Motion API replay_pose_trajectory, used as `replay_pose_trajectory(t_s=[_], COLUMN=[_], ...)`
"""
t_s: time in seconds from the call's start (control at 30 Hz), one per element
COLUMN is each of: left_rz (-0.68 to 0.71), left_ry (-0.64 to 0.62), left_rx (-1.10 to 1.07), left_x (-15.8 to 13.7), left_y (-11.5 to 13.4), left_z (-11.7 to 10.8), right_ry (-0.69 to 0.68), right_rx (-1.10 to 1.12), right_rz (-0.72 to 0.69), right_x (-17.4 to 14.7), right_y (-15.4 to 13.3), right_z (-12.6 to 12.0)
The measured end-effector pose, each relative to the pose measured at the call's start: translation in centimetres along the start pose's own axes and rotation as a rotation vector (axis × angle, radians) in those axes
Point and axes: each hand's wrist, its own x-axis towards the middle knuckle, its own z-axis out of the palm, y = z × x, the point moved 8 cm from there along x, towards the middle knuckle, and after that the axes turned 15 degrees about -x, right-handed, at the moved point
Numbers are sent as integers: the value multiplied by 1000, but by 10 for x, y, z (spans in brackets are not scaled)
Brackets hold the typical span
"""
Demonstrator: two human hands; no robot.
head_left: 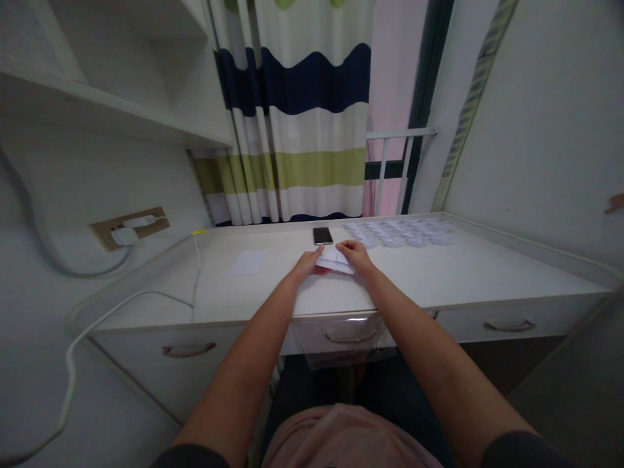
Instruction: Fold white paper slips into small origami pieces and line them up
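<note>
A folded white sheet of paper [335, 260] is held between my two hands above the front middle of the desk. My left hand [308, 262] grips its left edge, thumb on top. At its upper right, the fingers of my right hand [357, 256] pinch the paper. Something red [319, 270] shows under the sheet beside my left fingers; its kind is hidden. Just beyond my hands lies a dark phone [322, 236]. Rows of small folded white papers [402, 232] spread over the desk behind my right hand.
A flat white sheet [247, 262] lies on the desk [273, 299] to the left. A white cable [146, 294] runs over the left side. Clear plastic [341, 344] hangs from the front edge over the middle drawer. A shelf [121, 110] juts out at upper left.
</note>
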Motion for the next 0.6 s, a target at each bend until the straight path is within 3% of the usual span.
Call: replay_pose_trajectory(t_s=[0.17, 0.27, 0.43, 0.6], left_rz=[190, 175, 148, 227], left_ry=[-104, -148, -70, 87], left_rx=[335, 407, 315, 49], left_x=[-1, -2, -1, 1], left_y=[12, 10, 10, 20], left_z=[7, 9, 2, -13], right_ry=[-131, -163, -200, -240], right_rx=[-6, 7, 8, 121], right_rz=[-22, -3, 37, 82], right_x=[-5, -6, -8, -12], right_y=[-5, -4, -2, -2], right_z=[17, 21, 22, 23])
